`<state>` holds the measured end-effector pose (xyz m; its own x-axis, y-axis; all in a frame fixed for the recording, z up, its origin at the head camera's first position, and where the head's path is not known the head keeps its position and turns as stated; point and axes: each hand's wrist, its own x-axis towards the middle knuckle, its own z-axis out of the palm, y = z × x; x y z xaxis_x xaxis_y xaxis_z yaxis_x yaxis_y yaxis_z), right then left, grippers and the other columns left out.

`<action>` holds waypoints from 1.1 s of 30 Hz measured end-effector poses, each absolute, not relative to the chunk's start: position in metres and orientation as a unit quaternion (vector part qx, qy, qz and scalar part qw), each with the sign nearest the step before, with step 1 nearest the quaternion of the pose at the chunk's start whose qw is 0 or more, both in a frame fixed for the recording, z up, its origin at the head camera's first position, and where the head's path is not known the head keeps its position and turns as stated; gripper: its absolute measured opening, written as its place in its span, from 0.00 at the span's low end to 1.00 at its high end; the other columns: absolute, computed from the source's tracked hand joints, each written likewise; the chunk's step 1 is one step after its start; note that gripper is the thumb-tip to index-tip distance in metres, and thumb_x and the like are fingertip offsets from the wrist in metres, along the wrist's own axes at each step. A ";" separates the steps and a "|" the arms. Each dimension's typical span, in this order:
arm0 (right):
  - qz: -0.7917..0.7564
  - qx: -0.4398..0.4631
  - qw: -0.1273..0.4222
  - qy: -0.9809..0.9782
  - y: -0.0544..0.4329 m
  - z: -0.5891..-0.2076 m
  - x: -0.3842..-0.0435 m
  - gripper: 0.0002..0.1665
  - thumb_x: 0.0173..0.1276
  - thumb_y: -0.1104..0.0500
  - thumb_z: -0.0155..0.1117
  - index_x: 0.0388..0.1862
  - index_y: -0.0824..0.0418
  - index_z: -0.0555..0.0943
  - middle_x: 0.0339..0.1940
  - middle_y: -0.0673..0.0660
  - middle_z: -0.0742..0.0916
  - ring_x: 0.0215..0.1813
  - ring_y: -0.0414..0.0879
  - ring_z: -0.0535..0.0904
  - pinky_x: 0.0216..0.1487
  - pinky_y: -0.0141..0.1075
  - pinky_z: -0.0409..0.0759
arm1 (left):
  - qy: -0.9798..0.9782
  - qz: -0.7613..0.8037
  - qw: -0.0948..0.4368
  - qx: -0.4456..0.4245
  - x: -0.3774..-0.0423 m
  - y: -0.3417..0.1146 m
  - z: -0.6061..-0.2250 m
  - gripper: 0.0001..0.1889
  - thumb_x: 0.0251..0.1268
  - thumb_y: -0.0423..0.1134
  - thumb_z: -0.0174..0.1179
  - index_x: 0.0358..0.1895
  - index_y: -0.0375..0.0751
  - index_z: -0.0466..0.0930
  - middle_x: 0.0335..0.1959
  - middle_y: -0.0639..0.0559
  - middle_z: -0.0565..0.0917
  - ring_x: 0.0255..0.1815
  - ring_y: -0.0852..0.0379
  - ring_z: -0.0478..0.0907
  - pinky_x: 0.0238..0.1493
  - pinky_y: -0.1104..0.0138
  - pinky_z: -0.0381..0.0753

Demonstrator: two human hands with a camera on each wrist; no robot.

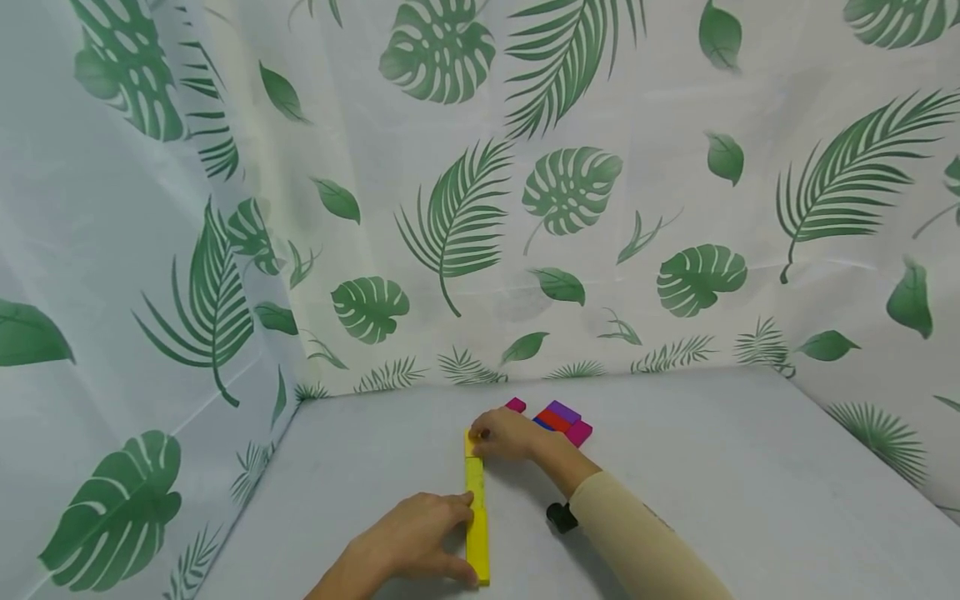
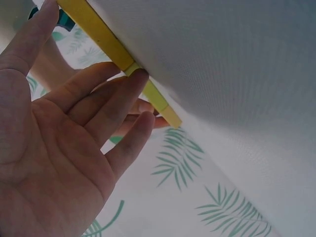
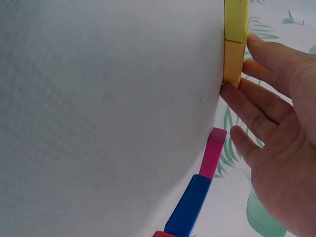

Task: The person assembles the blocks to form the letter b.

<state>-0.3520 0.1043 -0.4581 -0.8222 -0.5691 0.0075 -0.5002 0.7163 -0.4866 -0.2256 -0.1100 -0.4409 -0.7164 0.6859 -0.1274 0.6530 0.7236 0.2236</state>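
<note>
Several yellow blocks [image 1: 477, 546] lie end to end in a straight row on the table, running away from the person. Beside the near part of the row is the left hand [image 1: 420, 537], its fairly straight fingertips touching the row's left side and its thumb by the near end. At the far end, the right hand [image 1: 506, 433] holds the last block, an orange-yellow block [image 3: 233, 61], between thumb and fingers. That block sits flush against a lighter yellow block [image 3: 237, 19].
Beyond the right hand lies a group of flat blocks: a purple block [image 1: 562, 412], a red block [image 1: 551, 419], a blue block [image 3: 188, 205] and pink blocks [image 1: 579, 432]. A black device [image 1: 561, 517] shows by the right wrist. Leaf-patterned curtains [image 1: 480, 333] border the table.
</note>
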 end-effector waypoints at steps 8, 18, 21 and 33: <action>-0.238 -0.290 0.074 0.924 0.103 -0.458 -0.351 0.20 0.71 0.52 0.72 0.59 0.58 0.86 0.56 0.53 0.89 0.55 0.46 0.82 0.65 0.45 0.84 | 0.923 0.080 0.097 0.363 -0.225 -0.111 -0.442 0.36 0.51 0.70 0.74 0.59 0.53 0.85 0.70 0.52 0.81 0.66 0.56 0.81 0.67 0.59 0.81; -0.249 -0.291 0.079 0.920 0.105 -0.459 -0.353 0.19 0.73 0.53 0.70 0.59 0.57 0.86 0.57 0.52 0.89 0.57 0.46 0.82 0.66 0.46 0.83 | 0.924 0.083 0.109 0.356 -0.226 -0.111 -0.442 0.36 0.51 0.70 0.73 0.60 0.53 0.85 0.71 0.53 0.80 0.67 0.57 0.80 0.68 0.58 0.80; -0.254 -0.294 0.078 0.918 0.106 -0.459 -0.353 0.18 0.73 0.53 0.71 0.58 0.57 0.86 0.56 0.52 0.89 0.56 0.46 0.82 0.66 0.46 0.83 | 0.925 0.080 0.106 0.356 -0.226 -0.110 -0.443 0.36 0.51 0.70 0.73 0.59 0.53 0.85 0.70 0.53 0.80 0.67 0.57 0.80 0.68 0.58 0.81; -0.260 -0.290 0.071 0.918 0.106 -0.467 -0.357 0.25 0.71 0.47 0.72 0.62 0.55 0.84 0.55 0.49 0.89 0.53 0.43 0.81 0.64 0.44 0.84 | 0.928 0.075 0.113 0.347 -0.226 -0.108 -0.441 0.35 0.51 0.70 0.73 0.59 0.54 0.85 0.70 0.55 0.81 0.65 0.59 0.81 0.67 0.58 0.81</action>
<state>-0.3567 0.1057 -0.4672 -0.8214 -0.5700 0.0211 -0.4964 0.6963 -0.5184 -0.2258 -0.1076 -0.4407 -0.7329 0.6618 -0.1578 0.6277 0.7472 0.2184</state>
